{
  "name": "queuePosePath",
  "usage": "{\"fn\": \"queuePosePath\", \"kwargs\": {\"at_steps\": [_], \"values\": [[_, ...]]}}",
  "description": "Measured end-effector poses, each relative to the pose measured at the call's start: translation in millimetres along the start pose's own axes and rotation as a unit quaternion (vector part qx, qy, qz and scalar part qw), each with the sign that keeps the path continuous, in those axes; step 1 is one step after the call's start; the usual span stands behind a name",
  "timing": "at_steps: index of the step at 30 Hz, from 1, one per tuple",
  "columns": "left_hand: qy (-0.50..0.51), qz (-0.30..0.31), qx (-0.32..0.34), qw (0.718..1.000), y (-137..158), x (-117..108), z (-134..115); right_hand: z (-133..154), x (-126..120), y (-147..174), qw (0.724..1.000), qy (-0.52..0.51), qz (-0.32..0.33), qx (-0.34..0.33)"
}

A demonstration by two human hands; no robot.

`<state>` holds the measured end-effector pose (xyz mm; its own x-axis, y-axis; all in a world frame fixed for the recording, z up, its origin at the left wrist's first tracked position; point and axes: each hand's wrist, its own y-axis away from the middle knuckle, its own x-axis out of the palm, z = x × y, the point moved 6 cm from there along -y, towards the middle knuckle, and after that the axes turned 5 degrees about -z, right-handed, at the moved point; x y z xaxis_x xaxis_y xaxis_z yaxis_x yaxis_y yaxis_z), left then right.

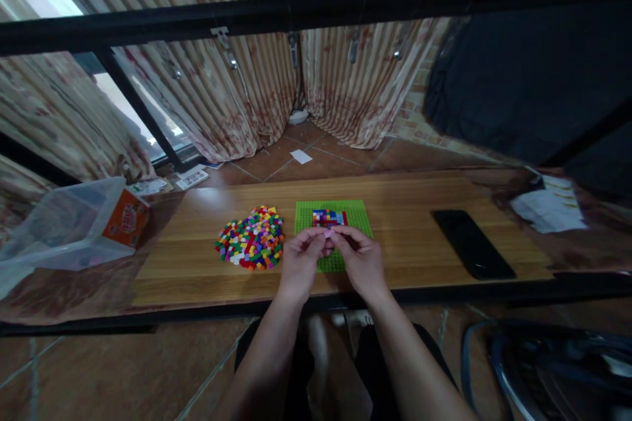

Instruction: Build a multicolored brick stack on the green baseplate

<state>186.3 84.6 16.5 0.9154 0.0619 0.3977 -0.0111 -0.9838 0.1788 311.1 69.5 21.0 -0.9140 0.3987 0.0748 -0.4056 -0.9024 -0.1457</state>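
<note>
Between my fingertips, just above the near half of a green baseplate (pixel 364 210), is a small pink toy brick (pixel 328 234). My left hand (pixel 303 253) pinches it from one side and my right hand (pixel 360 255) from the other. On the baseplate, right beyond my fingers, sits a low patch of built bricks (pixel 328 217) in blue, red, white and other colours; my fingers hide its near edge. To the left of my left hand lies a heap of loose coloured bricks (pixel 251 238).
The wooden board (pixel 405 204) carries a black phone-like slab (pixel 471 243) at its right. A clear plastic bin (pixel 64 223) with an orange label stands off the left end. White papers (pixel 548 204) lie at the right. A dark rail (pixel 316 10) crosses before the curtains.
</note>
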Motion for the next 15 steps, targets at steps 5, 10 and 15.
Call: {"fn": "queuePosePath", "kwargs": {"at_steps": [5, 10, 15], "values": [[-0.057, 0.007, 0.064, 0.996, -1.1, -1.2, -1.4, -0.3, 3.5, 0.3, 1.0, 0.004, 0.001, -0.003], [-0.065, 0.007, 0.102, 0.993, -0.2, 0.5, -0.8, -2.2, 4.9, 3.7, 1.0, -0.01, 0.007, 0.006], [-0.072, -0.02, 0.119, 0.99, 1.8, 2.0, 3.7, 0.6, 1.7, 6.1, 0.997, 0.051, 0.009, -0.063]]}}
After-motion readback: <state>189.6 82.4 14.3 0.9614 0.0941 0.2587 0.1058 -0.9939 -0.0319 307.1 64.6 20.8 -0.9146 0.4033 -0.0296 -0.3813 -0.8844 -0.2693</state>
